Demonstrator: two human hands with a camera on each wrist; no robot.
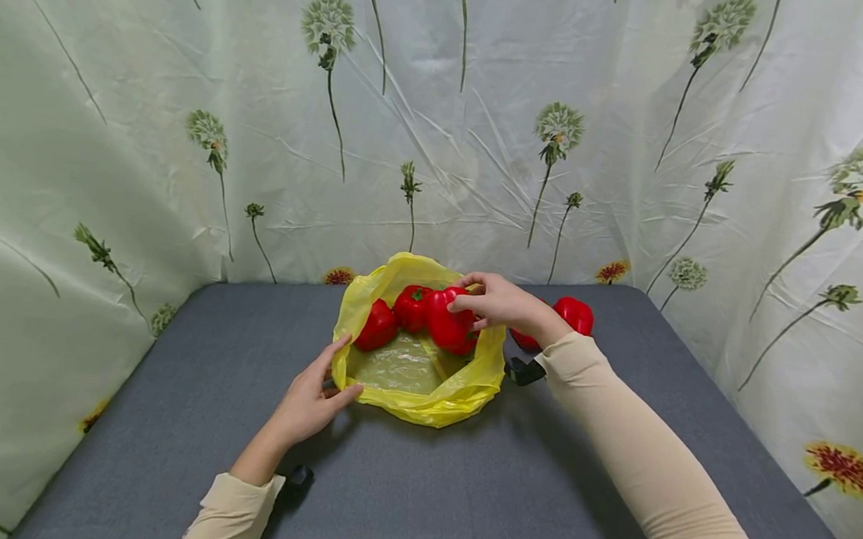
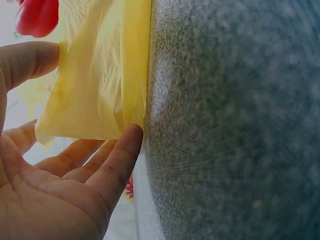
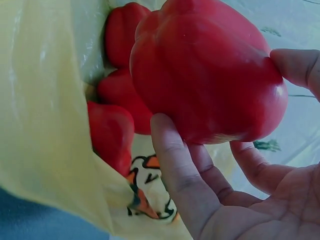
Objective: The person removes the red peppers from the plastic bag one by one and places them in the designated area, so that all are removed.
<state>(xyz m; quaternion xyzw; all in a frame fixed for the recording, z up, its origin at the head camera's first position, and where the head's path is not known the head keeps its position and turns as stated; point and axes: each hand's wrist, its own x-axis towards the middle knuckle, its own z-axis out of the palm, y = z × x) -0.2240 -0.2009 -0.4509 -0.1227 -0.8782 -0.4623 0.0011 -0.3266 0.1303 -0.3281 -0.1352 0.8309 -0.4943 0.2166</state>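
A yellow plastic bag [image 1: 429,407] stands with its mouth wide on the grey table. Three red bell peppers lie inside it, among them one pepper [image 1: 377,326] at the left and another [image 1: 412,307] at the back. Over the bag's right side my right hand [image 1: 503,301] holds a red bell pepper [image 3: 210,75] between thumb and fingertips. My left hand [image 1: 309,403] touches the bag's left side with spread, mostly straight fingers, its thumb near the front rim. In the left wrist view, the fingers [image 2: 115,165] rest against the yellow plastic.
Two more red bell peppers [image 1: 574,314] lie on the table [image 1: 248,315] right of the bag, one partly hidden by my right wrist. A flower-printed curtain [image 1: 469,164] hangs behind the table and along its sides.
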